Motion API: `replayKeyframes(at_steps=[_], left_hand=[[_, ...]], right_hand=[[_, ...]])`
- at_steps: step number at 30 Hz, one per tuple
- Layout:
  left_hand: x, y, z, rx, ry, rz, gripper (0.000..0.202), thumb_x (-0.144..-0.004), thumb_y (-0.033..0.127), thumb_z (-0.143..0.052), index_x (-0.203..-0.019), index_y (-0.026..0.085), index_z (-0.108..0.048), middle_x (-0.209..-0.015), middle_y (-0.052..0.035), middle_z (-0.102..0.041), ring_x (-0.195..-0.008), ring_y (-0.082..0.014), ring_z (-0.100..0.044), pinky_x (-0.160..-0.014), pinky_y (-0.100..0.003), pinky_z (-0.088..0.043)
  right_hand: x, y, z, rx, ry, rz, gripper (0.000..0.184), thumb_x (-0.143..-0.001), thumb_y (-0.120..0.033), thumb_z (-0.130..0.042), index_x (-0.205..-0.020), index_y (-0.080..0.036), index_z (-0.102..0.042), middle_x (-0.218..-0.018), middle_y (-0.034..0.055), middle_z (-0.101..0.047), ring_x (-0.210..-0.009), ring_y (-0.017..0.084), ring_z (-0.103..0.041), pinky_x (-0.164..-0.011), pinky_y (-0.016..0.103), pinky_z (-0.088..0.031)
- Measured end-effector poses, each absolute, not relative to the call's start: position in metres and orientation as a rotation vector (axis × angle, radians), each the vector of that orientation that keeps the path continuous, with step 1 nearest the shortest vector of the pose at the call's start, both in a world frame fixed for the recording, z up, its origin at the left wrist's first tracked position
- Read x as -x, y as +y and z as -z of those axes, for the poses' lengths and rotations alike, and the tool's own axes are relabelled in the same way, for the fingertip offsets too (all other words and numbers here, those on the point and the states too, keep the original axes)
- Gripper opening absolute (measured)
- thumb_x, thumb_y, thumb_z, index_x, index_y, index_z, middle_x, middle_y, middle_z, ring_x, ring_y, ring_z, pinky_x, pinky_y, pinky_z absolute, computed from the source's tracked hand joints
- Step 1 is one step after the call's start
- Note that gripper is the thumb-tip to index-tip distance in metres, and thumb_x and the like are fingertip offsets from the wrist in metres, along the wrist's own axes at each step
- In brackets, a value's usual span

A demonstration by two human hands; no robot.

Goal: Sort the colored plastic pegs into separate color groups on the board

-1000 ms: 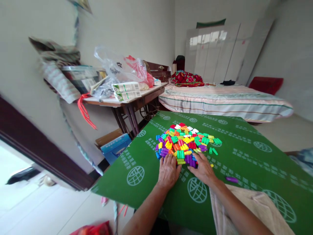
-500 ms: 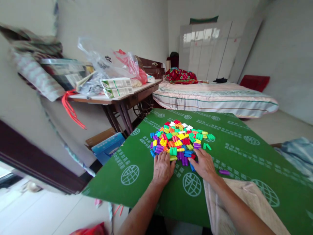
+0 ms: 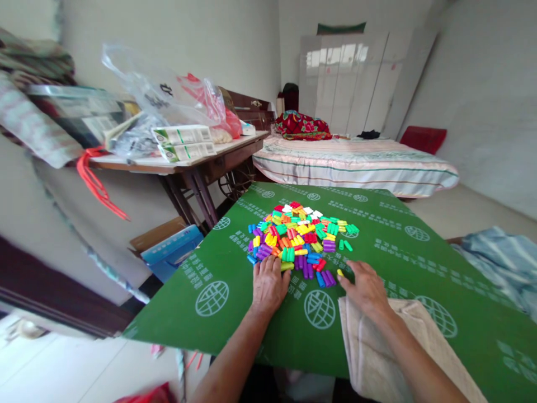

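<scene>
Many small, rounded plastic pieces (image 3: 309,238) in bright colours lie heaped on the green tabletop (image 3: 268,330). My left hand (image 3: 269,286) rests palm down at the near left edge of the heap. Its fingers lie stretched over the table, touching or close to a yellow-green piece (image 3: 286,266). To the right of the heap, my right hand (image 3: 366,290) is low over the table, thumb and fingers apart. A small yellow piece (image 3: 340,272) lies by its thumb. Blue and purple pieces (image 3: 326,279) lie just left of that. What is under the right palm is hidden.
A folded beige cloth (image 3: 388,341) lies under my right forearm at the near edge. On the left stands a sewing-machine table (image 3: 235,152) with plastic bags (image 3: 168,92) and boxes (image 3: 184,143). A bed (image 3: 356,162) is beyond the green table.
My right hand has moved right, away from the heap, over where a lone purple piece lay. A yellow piece now shows by its thumb. My left hand stays in place; the view has shifted slightly.
</scene>
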State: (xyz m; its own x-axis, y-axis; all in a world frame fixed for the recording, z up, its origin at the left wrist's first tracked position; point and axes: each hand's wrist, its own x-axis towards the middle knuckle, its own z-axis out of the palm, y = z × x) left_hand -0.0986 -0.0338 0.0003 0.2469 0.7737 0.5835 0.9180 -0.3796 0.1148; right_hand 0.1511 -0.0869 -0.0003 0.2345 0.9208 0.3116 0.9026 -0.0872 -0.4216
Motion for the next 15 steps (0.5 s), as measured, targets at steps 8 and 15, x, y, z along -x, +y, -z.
replayKeyframes(at_steps=[8, 15], left_hand=[[0.099, -0.033, -0.003, 2.297, -1.577, 0.797, 0.032, -0.086, 0.036, -0.047, -0.106, 0.014, -0.058, -0.115, -0.0154, -0.061, -0.109, -0.0291, -0.054, -0.093, -0.046, -0.043], [0.100, -0.032, -0.002, 2.293, -1.572, 0.822, 0.031, -0.086, 0.036, -0.048, -0.108, 0.016, -0.057, -0.115, -0.0136, -0.062, -0.111, -0.0287, -0.054, -0.094, -0.047, -0.042]], right_hand=[[-0.146, -0.093, 0.009, 1.899, -1.630, -0.196, 0.042, -0.076, -0.033, -0.054, -0.114, -0.017, -0.062, -0.113, 0.0133, -0.061, -0.106, 0.028, -0.056, -0.093, 0.042, -0.045], [-0.123, -0.087, -0.004, 1.612, -1.665, -0.371, 0.038, -0.078, -0.033, -0.051, -0.112, -0.021, -0.062, -0.114, 0.0074, -0.062, -0.101, 0.022, -0.059, -0.088, 0.037, -0.048]])
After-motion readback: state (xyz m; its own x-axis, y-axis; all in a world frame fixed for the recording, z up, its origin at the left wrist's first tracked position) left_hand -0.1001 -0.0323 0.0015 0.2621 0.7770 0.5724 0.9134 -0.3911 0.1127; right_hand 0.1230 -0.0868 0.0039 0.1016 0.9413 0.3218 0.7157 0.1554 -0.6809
